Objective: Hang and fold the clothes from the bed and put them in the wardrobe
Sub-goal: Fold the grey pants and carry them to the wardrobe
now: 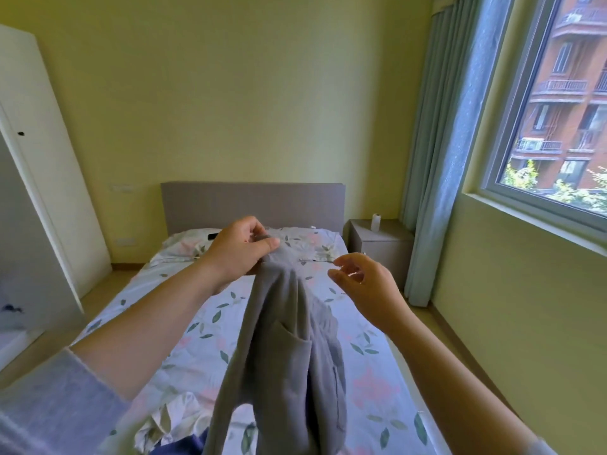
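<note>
1. Presently the left hand (pixel 239 251) pinches the top edge of a grey garment (pixel 285 339), held up over the bed (pixel 377 372). Its long axis hangs straight down.
2. The right hand (pixel 364 287) hovers just right of that top edge, fingers loosely spread and holding nothing. It is well placed to take a second grip.
3. The cloth looks soft and matte, with a patch pocket. It may be trousers, but the folds hide the cut.
4. The wardrobe (pixel 49 159) stands well to the left.
</note>
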Action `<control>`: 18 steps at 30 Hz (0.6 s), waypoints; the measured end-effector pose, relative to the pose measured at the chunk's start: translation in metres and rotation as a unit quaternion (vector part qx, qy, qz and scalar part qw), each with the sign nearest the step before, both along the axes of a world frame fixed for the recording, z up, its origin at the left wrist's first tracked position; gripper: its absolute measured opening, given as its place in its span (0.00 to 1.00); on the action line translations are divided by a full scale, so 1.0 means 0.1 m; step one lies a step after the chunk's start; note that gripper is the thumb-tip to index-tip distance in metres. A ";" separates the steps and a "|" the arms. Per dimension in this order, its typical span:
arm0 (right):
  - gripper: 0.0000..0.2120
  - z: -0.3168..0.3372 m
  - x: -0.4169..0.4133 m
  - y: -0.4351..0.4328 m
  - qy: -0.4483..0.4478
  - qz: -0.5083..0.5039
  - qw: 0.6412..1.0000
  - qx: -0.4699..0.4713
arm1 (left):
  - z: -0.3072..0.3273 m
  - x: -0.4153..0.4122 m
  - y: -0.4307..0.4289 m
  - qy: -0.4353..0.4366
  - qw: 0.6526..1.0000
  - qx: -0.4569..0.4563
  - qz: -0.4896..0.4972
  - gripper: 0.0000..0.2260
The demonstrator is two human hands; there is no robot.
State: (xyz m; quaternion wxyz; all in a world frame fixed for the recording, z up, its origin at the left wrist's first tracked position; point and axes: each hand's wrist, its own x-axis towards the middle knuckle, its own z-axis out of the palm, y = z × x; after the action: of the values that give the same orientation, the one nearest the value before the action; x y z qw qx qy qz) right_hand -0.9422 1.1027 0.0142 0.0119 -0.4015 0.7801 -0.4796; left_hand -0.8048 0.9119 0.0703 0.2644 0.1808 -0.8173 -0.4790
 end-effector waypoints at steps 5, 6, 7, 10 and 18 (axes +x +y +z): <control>0.09 0.01 0.18 0.03 -0.111 0.089 0.989 -0.026 | -0.06 -0.07 0.11 0.058 0.982 0.178 0.007 0.07; 0.10 0.02 0.21 0.03 -0.121 0.117 0.985 -0.023 | -0.06 -0.07 0.12 0.069 0.980 0.188 0.008 0.07; 0.11 0.03 0.24 0.02 -0.125 0.140 0.982 -0.024 | -0.05 -0.07 0.15 0.078 0.979 0.189 0.008 0.07; 0.15 0.05 0.32 0.00 -0.121 0.141 0.981 -0.048 | -0.01 -0.10 0.26 0.081 0.980 0.179 0.011 0.06; 0.09 0.02 0.43 -0.03 0.079 -0.002 0.989 -0.128 | 0.11 -0.10 0.47 0.089 0.964 0.243 -0.067 0.06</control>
State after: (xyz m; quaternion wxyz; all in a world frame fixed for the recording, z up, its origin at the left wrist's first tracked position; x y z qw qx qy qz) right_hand -0.8995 1.1001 0.0163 -0.1019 -0.4348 0.7116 -0.5425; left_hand -0.8146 0.9585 0.0811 0.2517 0.1409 -0.6595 -0.6941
